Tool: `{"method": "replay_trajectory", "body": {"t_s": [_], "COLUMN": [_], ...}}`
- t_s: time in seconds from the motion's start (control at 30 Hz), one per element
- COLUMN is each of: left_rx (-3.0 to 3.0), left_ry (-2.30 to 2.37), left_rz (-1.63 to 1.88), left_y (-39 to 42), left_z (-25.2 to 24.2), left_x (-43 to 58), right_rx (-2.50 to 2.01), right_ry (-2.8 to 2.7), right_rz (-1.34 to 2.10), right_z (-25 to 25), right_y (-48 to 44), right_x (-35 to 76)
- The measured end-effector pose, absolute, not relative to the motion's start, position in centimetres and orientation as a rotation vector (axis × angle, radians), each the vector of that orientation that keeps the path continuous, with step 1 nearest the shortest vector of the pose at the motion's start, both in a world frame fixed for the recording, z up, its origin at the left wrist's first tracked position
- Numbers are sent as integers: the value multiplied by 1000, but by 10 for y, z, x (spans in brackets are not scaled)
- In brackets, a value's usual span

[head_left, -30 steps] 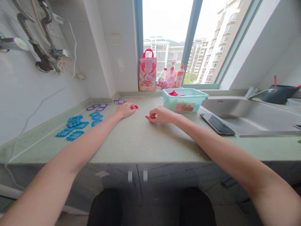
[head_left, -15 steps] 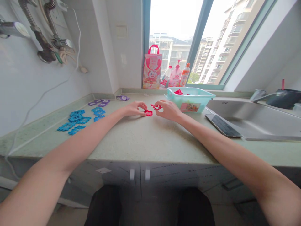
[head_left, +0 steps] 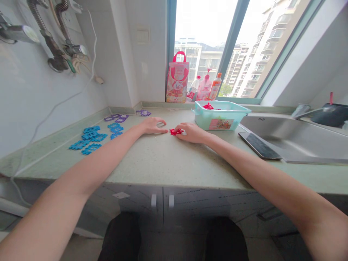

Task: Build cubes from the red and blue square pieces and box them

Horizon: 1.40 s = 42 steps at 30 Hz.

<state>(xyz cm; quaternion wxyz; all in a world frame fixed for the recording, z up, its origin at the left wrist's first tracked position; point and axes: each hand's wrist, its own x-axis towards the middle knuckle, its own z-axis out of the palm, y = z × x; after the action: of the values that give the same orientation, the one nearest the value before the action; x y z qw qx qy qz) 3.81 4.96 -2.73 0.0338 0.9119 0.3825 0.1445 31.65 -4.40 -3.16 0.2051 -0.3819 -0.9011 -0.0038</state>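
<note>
Red pieces (head_left: 174, 132) lay on the table (head_left: 152, 159) between the two hands, touching the right hand (head_left: 192, 132), whose fingers were closed on them from the right and above. How many there were could not be told, since that hand hid part of them; what showed ran roughly from left to right. The left hand (head_left: 152, 125) was empty, its thumb and fingers apart and curved toward the red pieces, with its thumb tip just beside them. So the right hand was the nearer of the two.

Behind the right hand and a little to its right stood the tub (head_left: 199, 119), lidless, with more red pieces (head_left: 208, 106) showing above its rim; its paler contents were blurred through the wall. Farther right, the phone (head_left: 259, 145) lay at the edge of the sink (head_left: 307, 137). Well to the left were blue pieces (head_left: 90, 135), partly heaped, and purple pieces (head_left: 121, 118) lay beyond them.
</note>
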Motion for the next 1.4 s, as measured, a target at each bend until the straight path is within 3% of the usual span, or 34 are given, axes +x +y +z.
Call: {"method": "replay_trajectory", "body": {"t_s": [0.7,1.03,1.4], "left_rx": [2842,2854,2854], "left_ry": [1215,1200,1228], "left_rz": [397,370,364], "left_y": [50,49,44], "left_z": [-29,-28,-26], "left_x": [39,39,40], "right_rx": [-1056,-770,-1388], "right_ry": [-2481,-2381,-1679], "right_rz": [37,-393,-678], "right_z": [-35,-5,41], "right_y": [-33,-46,-29], "right_x": [323,332,428]}}
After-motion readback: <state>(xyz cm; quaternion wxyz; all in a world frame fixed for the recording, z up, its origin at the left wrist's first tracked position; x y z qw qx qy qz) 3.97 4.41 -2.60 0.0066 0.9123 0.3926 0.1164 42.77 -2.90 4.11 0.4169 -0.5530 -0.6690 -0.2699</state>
